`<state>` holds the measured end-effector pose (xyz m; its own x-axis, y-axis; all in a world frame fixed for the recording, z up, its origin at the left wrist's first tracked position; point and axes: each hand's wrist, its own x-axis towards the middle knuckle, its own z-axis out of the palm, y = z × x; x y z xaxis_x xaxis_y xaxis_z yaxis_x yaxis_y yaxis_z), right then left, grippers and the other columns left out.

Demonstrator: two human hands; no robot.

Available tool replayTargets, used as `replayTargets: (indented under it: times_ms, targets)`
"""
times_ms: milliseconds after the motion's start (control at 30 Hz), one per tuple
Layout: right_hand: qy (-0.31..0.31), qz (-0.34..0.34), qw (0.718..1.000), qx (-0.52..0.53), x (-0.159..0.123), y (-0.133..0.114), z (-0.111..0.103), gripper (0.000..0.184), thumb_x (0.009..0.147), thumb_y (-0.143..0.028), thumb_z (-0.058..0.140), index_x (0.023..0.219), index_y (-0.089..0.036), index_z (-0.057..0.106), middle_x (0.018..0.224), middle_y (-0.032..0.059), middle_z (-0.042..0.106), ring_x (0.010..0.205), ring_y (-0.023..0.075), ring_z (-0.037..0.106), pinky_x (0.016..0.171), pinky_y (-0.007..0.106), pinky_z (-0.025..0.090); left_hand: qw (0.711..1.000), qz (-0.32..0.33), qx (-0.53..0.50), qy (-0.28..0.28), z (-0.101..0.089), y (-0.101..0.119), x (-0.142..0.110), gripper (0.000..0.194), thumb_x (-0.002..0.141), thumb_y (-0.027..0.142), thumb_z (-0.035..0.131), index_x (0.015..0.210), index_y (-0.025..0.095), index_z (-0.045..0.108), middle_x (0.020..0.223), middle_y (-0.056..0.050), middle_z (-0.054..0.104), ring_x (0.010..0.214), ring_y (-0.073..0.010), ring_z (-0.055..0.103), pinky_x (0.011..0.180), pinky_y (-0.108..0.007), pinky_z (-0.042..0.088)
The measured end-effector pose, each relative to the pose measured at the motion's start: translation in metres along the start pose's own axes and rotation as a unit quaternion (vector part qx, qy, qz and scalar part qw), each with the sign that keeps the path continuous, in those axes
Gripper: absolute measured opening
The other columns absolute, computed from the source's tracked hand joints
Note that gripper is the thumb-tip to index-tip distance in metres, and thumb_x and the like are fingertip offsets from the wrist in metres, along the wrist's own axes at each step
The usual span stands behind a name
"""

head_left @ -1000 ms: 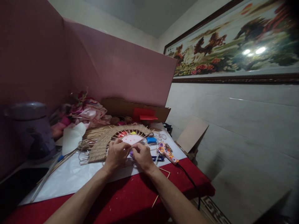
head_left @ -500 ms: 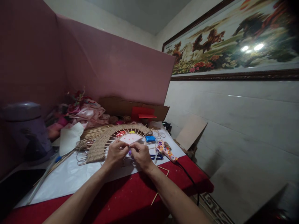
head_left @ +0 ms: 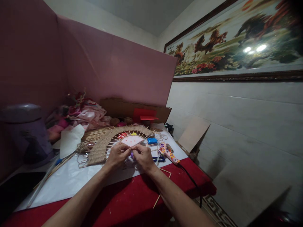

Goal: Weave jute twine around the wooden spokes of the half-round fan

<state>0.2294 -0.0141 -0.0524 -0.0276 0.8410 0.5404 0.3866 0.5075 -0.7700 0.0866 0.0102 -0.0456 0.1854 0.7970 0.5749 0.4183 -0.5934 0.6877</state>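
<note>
My left hand [head_left: 117,155] and my right hand [head_left: 143,158] meet in front of me, thumbs and fingertips pinched together. What they pinch is too small to make out. A bit of purple material [head_left: 132,154] shows just below the fingertips, by my right hand. Right behind the hands lies a pale half-round piece with reddish dots [head_left: 131,140]. Around it arches a woven jute band [head_left: 100,148] on thin sticks that spread out like a fan. Loose twine lies under and beside my hands, partly hidden by them.
A flower-patterned glue gun [head_left: 169,153] with a black cord and a blue packet [head_left: 152,140] lie to the right. At left stand a purple flask [head_left: 26,135] and a white scalloped piece [head_left: 71,140]. Pink cloth [head_left: 91,113] is heaped behind. White sheeting [head_left: 71,183] covers red cloth [head_left: 123,201].
My fingers have shifted very slightly, and a little more of the purple material shows beneath them. Everything else on the table stays in place.
</note>
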Motion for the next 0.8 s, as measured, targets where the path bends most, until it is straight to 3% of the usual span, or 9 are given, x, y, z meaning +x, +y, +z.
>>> replayTargets:
  times_ms: [333,533,667,733,800]
  targets:
    - [-0.022,0.079,0.987,0.137,0.004,0.004,0.001,0.014,0.068,-0.020,0.051,0.063,-0.016,0.063,0.044,-0.0051,0.052,0.042,0.0080,0.045,0.044,0.018,0.036,0.999,-0.027,0.002,-0.022,0.000,0.006,0.000,0.022,0.068,0.032,0.054,0.053,0.018,0.062,0.053,0.000,0.057,0.055,-0.0140,0.049,0.054,-0.025,0.037]
    - [-0.016,0.145,0.964,0.223,0.008,0.001,-0.002,0.012,0.059,-0.018,0.052,0.064,-0.014,0.063,0.043,-0.0056,0.051,0.039,0.0066,0.042,0.042,0.018,0.034,0.999,-0.042,-0.019,-0.019,-0.001,0.005,0.001,0.021,0.069,0.029,0.049,0.053,0.019,0.058,0.049,0.003,0.051,0.052,-0.0129,0.045,0.051,-0.025,0.036]
    - [-0.012,0.145,0.962,0.232,0.010,-0.002,-0.005,0.013,0.059,-0.018,0.052,0.064,-0.015,0.063,0.044,-0.0062,0.050,0.039,0.0060,0.040,0.043,0.018,0.034,0.998,-0.025,-0.055,-0.004,0.001,0.006,0.003,0.015,0.069,0.027,0.053,0.073,0.019,0.065,0.075,-0.003,0.063,0.073,-0.0170,0.053,0.066,-0.029,0.043]
    - [-0.020,0.126,0.968,0.214,0.011,-0.003,-0.006,0.011,0.059,-0.017,0.050,0.061,-0.016,0.060,0.043,-0.0063,0.050,0.040,0.0065,0.041,0.045,0.018,0.035,0.996,-0.016,-0.085,-0.014,0.005,0.007,0.004,0.026,0.066,0.024,0.055,0.089,0.020,0.067,0.092,-0.006,0.065,0.082,-0.0178,0.056,0.072,-0.031,0.045]
    - [-0.023,0.111,0.974,0.194,0.011,-0.003,-0.007,0.008,0.061,-0.018,0.049,0.058,-0.017,0.057,0.043,-0.0063,0.050,0.041,0.0070,0.041,0.046,0.019,0.036,0.993,-0.016,-0.114,-0.036,0.011,0.006,0.007,0.032,0.065,0.024,0.056,0.096,0.020,0.066,0.096,-0.006,0.066,0.085,-0.0178,0.058,0.075,-0.031,0.046]
